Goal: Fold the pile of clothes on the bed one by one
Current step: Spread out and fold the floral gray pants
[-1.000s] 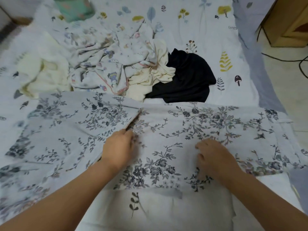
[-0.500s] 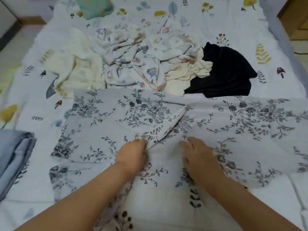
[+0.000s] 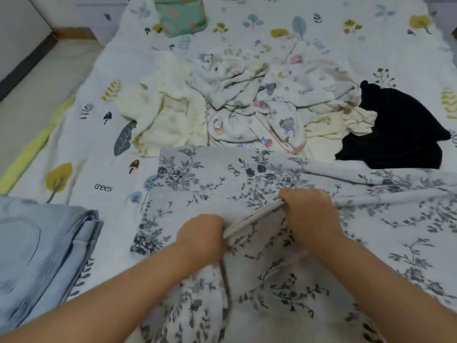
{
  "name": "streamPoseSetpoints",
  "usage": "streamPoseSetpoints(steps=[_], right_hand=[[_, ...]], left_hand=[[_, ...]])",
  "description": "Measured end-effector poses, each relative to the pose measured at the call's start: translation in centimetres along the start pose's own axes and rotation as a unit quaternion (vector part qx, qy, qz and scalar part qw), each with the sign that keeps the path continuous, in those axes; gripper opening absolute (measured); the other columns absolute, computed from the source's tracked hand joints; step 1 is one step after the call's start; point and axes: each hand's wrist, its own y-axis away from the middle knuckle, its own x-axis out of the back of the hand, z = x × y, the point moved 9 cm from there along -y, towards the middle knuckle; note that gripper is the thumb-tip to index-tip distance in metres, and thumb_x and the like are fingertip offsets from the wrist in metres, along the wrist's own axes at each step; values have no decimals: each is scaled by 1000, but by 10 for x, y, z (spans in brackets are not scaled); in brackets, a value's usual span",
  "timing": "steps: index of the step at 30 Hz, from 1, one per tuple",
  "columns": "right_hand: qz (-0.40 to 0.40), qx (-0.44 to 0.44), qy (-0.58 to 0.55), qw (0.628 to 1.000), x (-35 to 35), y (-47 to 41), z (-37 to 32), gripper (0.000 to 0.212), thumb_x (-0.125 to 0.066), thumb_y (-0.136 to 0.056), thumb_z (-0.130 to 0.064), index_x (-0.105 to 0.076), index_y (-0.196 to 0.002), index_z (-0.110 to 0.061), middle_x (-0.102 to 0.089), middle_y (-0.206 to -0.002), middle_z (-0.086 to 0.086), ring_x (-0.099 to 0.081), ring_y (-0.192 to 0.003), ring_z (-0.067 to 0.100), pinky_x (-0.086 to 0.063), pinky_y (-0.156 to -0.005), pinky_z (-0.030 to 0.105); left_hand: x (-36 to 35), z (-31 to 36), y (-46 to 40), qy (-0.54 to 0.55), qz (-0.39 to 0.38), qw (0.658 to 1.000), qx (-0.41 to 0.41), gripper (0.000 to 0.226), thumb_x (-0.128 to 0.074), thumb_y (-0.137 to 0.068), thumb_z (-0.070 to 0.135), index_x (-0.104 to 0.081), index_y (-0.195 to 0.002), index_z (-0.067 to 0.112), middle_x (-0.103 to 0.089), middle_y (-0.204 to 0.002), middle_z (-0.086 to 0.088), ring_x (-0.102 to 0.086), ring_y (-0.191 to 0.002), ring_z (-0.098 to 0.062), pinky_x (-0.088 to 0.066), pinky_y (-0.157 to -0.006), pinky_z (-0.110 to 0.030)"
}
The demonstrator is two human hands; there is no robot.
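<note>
The bed (image 3: 321, 18), in its leaf-and-mushroom sheet, carries everything. Nearest lies the grey floral garment (image 3: 247, 174), spread wide and running off to the right. Beyond it sits the unfolded pile (image 3: 259, 102): cream pieces on the left, a cartoon-print white tangle in the middle, a black garment (image 3: 400, 127) at the right, touching the floral cloth's far edge. Folded denim (image 3: 37, 248) rests near left. Both hands clutch one white-edged hem: left hand (image 3: 200, 237) lower, right hand (image 3: 306, 211) higher, fingers curled round it. My worry is the lift. If they pull that hem across unevenly, the loose right half probably drags and bunches, or catches the black garment and tows it out of the pile. The fold may land crooked.
</note>
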Motion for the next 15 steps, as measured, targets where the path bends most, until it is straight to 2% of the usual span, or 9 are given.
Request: streamPoseSetpoints(steps=[1,3,5,7,10,12,14,15], right_hand=[[-6,-19,-9,1000,1,-5,3,45,-76,-54,10,-43,-58,-20,-50,-45,0,-46,-38,24,-32,-52,27],[-11,-55,-24,998,2,-16,12,28,-64,-73,7,-48,-64,-15,-58,-57,6,-53,-51,28,-30,-56,29],[-20,-69,-33,997,3,-31,19,15,-52,-86,0,-58,-77,-10,-63,-72,9,-56,-66,30,-30,-59,31],[-9,-74,-48,996,5,-46,25,14,-48,-91,-6,-59,-83,-10,-62,-76,9,-54,-70,29,-31,-60,32],[26,-80,-78,993,8,-72,33,15,-45,-95,-11,-58,-87,-7,-58,-75,11,-49,-70,29,-30,-62,33],[47,-98,-92,990,9,-90,44,17,-43,-95,-13,-56,-89,-4,-56,-76,14,-45,-69,28,-29,-61,33],[50,-127,-112,984,1,-106,58,21,-43,-96,-18,-56,-97,-1,-59,-83,18,-45,-72,27,-30,-60,34],[36,-139,-117,983,-9,-112,63,24,-45,-97,-23,-55,-104,-1,-60,-88,20,-46,-75,28,-31,-61,34]], left_hand=[[10,-13,0,-14,-9,1000,10,13,-58,-83,20,-64,-95,15,-56,-83,0,-55,-79,-19,-41,-61,-25],[33,-40,0,-51,-37,998,23,5,-57,-82,16,-62,-84,15,-58,-82,-1,-54,-76,-19,-39,-57,-22],[55,-67,-1,-71,-64,995,39,17,-57,-83,17,-52,-67,17,-55,-70,1,-51,-65,-16,-35,-51,-20],[79,-89,-8,-82,-61,993,53,23,-57,-82,17,-47,-62,16,-49,-62,1,-44,-56,-11,-32,-48,-21],[120,-108,-28,-62,38,996,59,31,-62,-83,21,-45,-58,12,-46,-59,-3,-40,-54,-14,-29,-49,-27],[152,-120,-42,1,183,980,74,27,-64,-82,24,-49,-64,10,-51,-65,-6,-45,-62,-22,-31,-55,-28],[160,-138,-50,128,295,941,105,21,-68,-82,28,-56,-88,11,-54,-81,-6,-48,-75,-24,-36,-65,-30],[148,-148,-58,200,297,925,124,33,-69,-82,30,-56,-102,8,-54,-88,-6,-50,-79,-25,-39,-70,-31]])
